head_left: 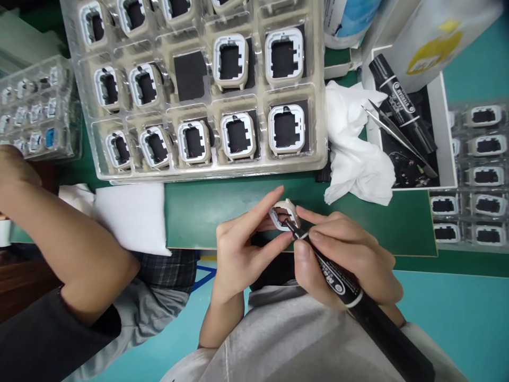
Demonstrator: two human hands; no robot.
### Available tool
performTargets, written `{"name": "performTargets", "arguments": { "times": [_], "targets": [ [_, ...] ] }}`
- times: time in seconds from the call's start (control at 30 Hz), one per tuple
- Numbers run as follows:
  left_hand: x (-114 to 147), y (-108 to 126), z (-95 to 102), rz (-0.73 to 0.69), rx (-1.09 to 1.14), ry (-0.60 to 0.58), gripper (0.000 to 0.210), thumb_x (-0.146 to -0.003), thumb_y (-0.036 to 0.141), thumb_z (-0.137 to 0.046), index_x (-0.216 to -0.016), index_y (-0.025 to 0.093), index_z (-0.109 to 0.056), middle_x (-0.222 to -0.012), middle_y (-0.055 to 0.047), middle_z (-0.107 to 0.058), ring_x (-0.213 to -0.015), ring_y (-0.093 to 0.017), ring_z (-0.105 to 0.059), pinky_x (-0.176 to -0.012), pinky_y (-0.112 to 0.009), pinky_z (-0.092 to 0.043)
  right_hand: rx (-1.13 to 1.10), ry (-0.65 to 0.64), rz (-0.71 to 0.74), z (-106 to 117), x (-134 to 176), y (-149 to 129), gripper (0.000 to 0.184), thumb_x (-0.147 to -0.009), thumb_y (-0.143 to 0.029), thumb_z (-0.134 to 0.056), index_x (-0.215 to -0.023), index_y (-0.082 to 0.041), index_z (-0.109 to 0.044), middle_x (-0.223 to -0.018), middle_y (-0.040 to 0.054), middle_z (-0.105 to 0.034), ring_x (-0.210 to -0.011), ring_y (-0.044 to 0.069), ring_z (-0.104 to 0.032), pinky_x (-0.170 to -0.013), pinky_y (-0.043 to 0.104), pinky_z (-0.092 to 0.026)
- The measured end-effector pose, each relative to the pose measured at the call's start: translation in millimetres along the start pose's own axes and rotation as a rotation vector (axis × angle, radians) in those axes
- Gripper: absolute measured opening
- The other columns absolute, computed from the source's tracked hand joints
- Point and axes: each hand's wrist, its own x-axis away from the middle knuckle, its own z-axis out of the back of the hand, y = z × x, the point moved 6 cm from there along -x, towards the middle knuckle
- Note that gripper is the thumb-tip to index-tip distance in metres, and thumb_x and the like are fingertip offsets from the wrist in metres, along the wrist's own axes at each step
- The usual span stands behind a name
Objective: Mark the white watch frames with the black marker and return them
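Note:
Near the table's front edge, my left hand [240,249] grips a small white-and-beige square frame [293,212] between thumb and fingers, tilted up off the table. My right hand [353,254] is closed around a black marker pen [334,276], its long body slanting down to the right. The pen's tip is at the inner lower edge of the frame; whether it touches cannot be made out. Just beyond my hands is a clear plastic tray [222,172] of similar frames in compartments, one pocket showing only its black bottom.
A crumpled white cloth [353,154] lies right of the tray, beside a white box [447,132] holding another marker [401,101] and tweezers [397,135]. A bottle [429,42] stands behind. More trays sit at both sides. A co-worker's arm [71,233] reaches in at left near a folded white cloth [131,217].

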Motion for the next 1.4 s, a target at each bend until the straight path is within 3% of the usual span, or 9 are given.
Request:
{"name": "performTargets", "arguments": {
  "times": [0.1,0.23,0.3,0.37,0.5,0.6,0.73,1.13,1.4],
  "targets": [
    [0.6,-0.3,1.1,-0.004,-0.022,0.081,0.067,-0.106,0.047,-0.113,-0.168,0.033,-0.091,-0.126,-0.006,-0.102,-0.1,-0.027,-0.101,-0.098,-0.037,-0.087,-0.012,0.042,0.15,-3.6,-6.0,-8.4,0.03,-0.096,-0.007,-0.095,-0.118,-0.025,-0.087,-0.095,0.0026,-0.092,-0.081,0.025,-0.095,-0.086,0.038,-0.091],
    [-3.1,-0.4,1.2,0.009,0.031,0.118,0.061,-0.104,0.044,-0.115,-0.159,0.03,-0.095,-0.125,-0.008,-0.101,-0.1,-0.026,-0.1,-0.094,-0.032,-0.084,-0.058,0.184,0.1,-5.4,-6.6,-7.9,0.032,-0.099,-0.008,-0.094,-0.126,-0.024,-0.088,-0.097,0.0031,-0.092,-0.075,0.024,-0.091,-0.091,0.039,-0.091],
    [-6.5,1.7,1.2,-0.004,0.088,0.122,0.062,-0.101,0.037,-0.118,-0.158,0.03,-0.095,-0.124,-0.007,-0.101,-0.098,-0.022,-0.099,-0.095,-0.028,-0.082,-0.124,0.114,0.064,-4.3,-6.3,-5.1,0.032,-0.101,-0.01,-0.095,-0.13,-0.024,-0.089,-0.098,0.0026,-0.093,-0.073,0.023,-0.091,-0.098,0.042,-0.092],
    [-9.8,4.4,1.3,-0.026,0.139,0.116,0.064,-0.098,0.031,-0.12,-0.157,0.031,-0.095,-0.121,-0.005,-0.101,-0.097,-0.02,-0.099,-0.095,-0.025,-0.081,-0.181,0.009,0.027,-0.6,-5.2,-0.6,0.034,-0.103,-0.013,-0.094,-0.136,-0.022,-0.09,-0.103,0.0056,-0.096,-0.085,0.028,-0.097,-0.103,0.047,-0.092],
    [-12.8,5.7,1.1,-0.023,0.178,0.091,0.065,-0.097,0.03,-0.12,-0.158,0.03,-0.095,-0.118,-0.005,-0.102,-0.098,-0.023,-0.101,-0.092,-0.026,-0.083,-0.209,-0.048,0.047,8.4,-3.5,1.5,0.042,-0.104,-0.016,-0.093,-0.147,-0.019,-0.09,-0.109,0.0102,-0.098,-0.105,0.038,-0.103,-0.096,0.044,-0.092],
    [-11.7,5.3,0.8,-0.014,0.2,0.076,0.066,-0.099,0.03,-0.119,-0.16,0.031,-0.094,-0.121,-0.007,-0.102,-0.103,-0.026,-0.102,-0.096,-0.029,-0.085,-0.211,-0.053,-0.019,1.4,-6.4,2.8,0.039,-0.104,-0.01,-0.09,-0.139,-0.025,-0.089,-0.106,0.0065,-0.096,-0.098,0.033,-0.101,-0.094,0.047,-0.092],
    [-8.8,5.6,0.3,-0.015,0.181,0.07,0.068,-0.1,0.026,-0.118,-0.163,0.033,-0.094,-0.13,-0.007,-0.102,-0.109,-0.028,-0.103,-0.102,-0.033,-0.087,-0.137,0.026,0.061,-5.6,-13.0,-6.5,0.04,-0.098,-0.006,-0.096,-0.131,-0.026,-0.085,-0.1,0.0032,-0.09,-0.078,0.025,-0.09,-0.093,0.048,-0.094],
    [9.7,14.1,-1.6,-0.143,-0.254,0.161,0.055,-0.119,0.02,-0.095,-0.171,0.036,-0.089,-0.146,0.002,-0.1,-0.102,-0.021,-0.101,-0.092,-0.029,-0.083,0.045,0.018,0.06,-8.1,-16.1,-16.9,0.03,-0.102,0.002,-0.091,-0.111,-0.024,-0.078,-0.096,0.005,-0.089,-0.091,0.026,-0.097,-0.083,0.036,-0.087],
    [12.2,15.7,-4.0,-0.16,-0.356,0.16,0.045,-0.121,0.024,-0.093,-0.165,0.033,-0.091,-0.133,-0.001,-0.101,-0.097,-0.023,-0.1,-0.091,-0.032,-0.084,0.038,0.013,0.023,-8.7,-15.4,-18.0,0.032,-0.102,0.003,-0.09,-0.112,-0.025,-0.078,-0.098,0.0036,-0.088,-0.092,0.025,-0.097,-0.086,0.036,-0.087]
  ]
}}
